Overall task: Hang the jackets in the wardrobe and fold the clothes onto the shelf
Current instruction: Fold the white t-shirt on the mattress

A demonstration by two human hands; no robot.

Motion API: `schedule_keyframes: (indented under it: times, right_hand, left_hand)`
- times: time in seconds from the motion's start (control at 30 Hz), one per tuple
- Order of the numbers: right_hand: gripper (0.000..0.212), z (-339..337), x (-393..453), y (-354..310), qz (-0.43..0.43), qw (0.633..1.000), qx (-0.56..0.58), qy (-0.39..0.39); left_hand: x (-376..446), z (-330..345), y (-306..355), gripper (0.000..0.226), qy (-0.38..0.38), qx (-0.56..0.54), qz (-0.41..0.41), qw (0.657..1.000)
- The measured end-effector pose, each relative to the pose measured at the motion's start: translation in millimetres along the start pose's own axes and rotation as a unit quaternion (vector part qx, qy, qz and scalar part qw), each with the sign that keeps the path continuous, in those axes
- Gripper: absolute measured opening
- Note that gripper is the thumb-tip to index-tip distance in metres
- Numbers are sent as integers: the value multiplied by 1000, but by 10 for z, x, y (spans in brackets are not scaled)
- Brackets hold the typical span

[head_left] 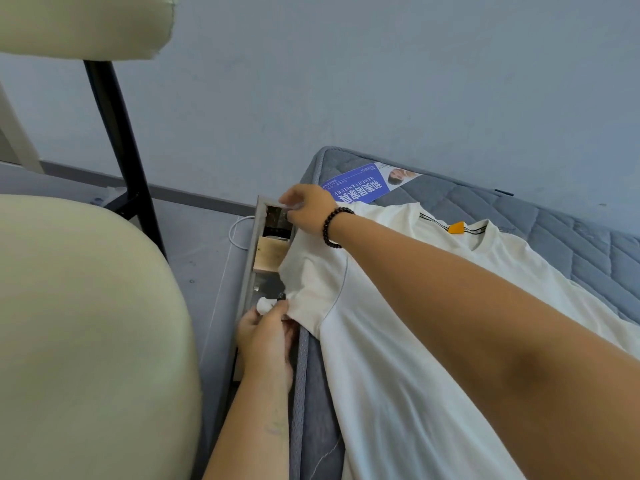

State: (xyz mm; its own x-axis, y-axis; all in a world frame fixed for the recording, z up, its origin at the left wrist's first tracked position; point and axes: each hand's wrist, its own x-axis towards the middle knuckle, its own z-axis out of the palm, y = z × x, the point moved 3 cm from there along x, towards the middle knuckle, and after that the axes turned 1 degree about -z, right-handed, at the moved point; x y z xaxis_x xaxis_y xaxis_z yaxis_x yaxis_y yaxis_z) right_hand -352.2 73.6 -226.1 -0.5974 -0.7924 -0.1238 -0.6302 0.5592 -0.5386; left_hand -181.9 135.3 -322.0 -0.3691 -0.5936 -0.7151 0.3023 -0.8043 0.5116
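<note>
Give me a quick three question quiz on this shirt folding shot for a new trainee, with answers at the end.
1. True or false: the white T-shirt lies spread on the mattress.
2. Which hand wears the beaded bracelet?
3. What do both hands grip: A the sleeve, B the collar, C the bottom hem?

Key: 1 true. 2 the right hand. 3 A; the left hand pinches its near corner.

White T-shirt on grey quilted mattress; cream chair.

Single head-worn view, wide-angle, facing forward and down, close over the mattress edge
</note>
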Motion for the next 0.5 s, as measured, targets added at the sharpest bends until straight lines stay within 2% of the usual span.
schedule_keyframes:
  times: [0.07,0.13,0.23,0.3,0.4,0.5]
  right_hand:
    - [28,-21,-4,35,6,999,-47,-21]
    - [28,8,7,-14,-12,994,-107,-28]
    - [33,-10,0,1,-24,989,-146,8]
    - [36,-48,-14,126,5,987,-158,21]
    - [32,-73,-58,253,19,985,-168,14]
    - [27,-68,-70,137,-27,971,-235,25]
  left_hand:
    - [-8,-25,53,35,72,-17,71,995]
    - [-47,-46,100,34,150,-48,110,981]
    - [-71,-67,92,25,204,-82,79,972]
    - [-69,-59,81,11,171,-109,2,979]
    - [-67,2,99,9,30,-125,-99,987]
    - [-94,104,116,18,-64,-47,-116,990]
